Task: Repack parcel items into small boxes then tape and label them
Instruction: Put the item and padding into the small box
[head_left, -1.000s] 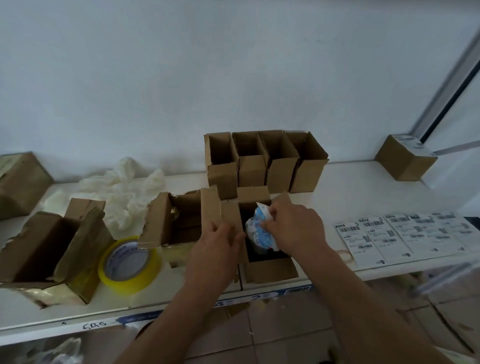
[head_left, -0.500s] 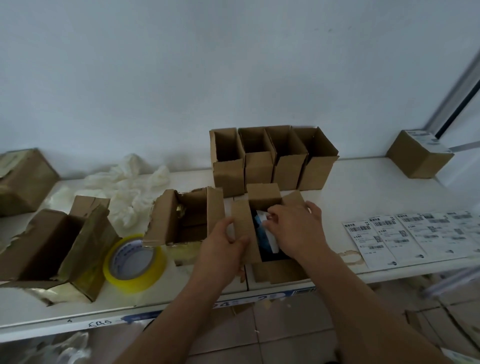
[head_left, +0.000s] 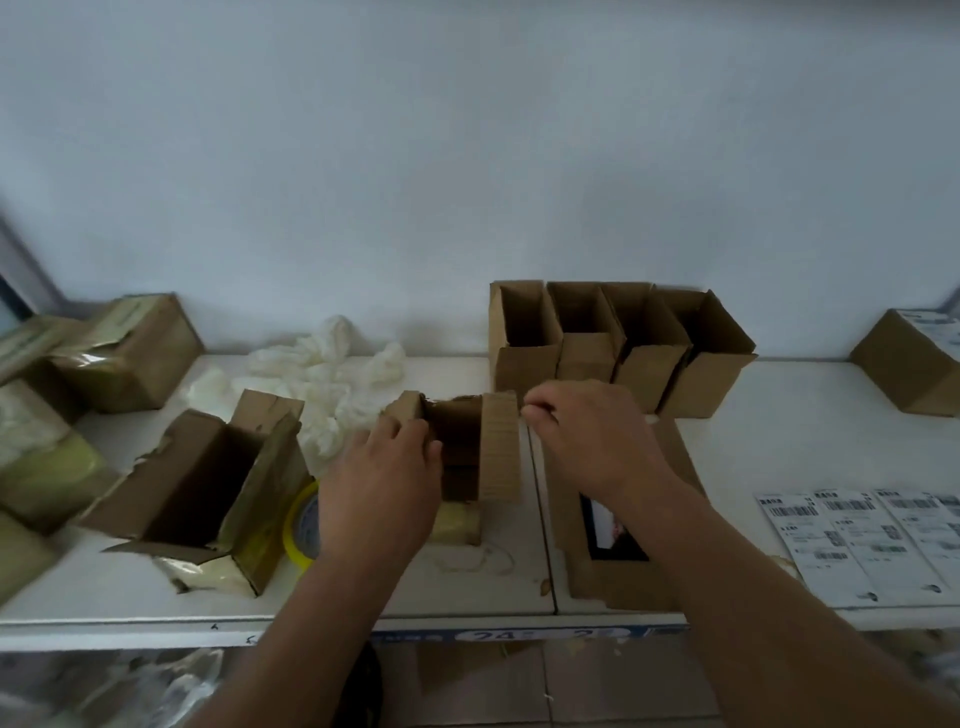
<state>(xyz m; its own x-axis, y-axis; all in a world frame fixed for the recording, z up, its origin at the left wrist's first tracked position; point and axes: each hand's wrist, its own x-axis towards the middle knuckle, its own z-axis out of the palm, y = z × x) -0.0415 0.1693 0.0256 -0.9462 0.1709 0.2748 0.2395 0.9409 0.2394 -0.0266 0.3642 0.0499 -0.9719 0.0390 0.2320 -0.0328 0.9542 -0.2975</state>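
**Hands at the opened parcel carton and the small packing box**

The left hand (head_left: 382, 486) reaches into the torn brown parcel carton (head_left: 467, 452) at the centre of the white shelf (head_left: 805, 447). Its fingers are curled over the carton's left flap; what they grip inside is hidden. The right hand (head_left: 587, 431) hovers just right of that carton, fingers curled loosely, thumb and forefinger close together near the upright right flap. Whether they pinch anything cannot be told.

Below the right forearm lies the small open brown cardboard box (head_left: 623, 525). A packed item with a white and dark face (head_left: 610, 530) sits inside it, partly covered by the arm.

The yellow roll of packing tape (head_left: 301, 525) lies flat just left of the left wrist, touching a second torn-open brown carton (head_left: 208, 483). Crumpled white packing paper (head_left: 322, 379) is heaped behind both cartons.

Four empty small brown boxes (head_left: 618, 338) stand upright in a row against the wall, behind the right hand. A sheet of white barcode shipping labels (head_left: 862, 540) lies flat at the right front edge of the shelf. A sealed brown box with a label (head_left: 914, 358) rests at the far right.
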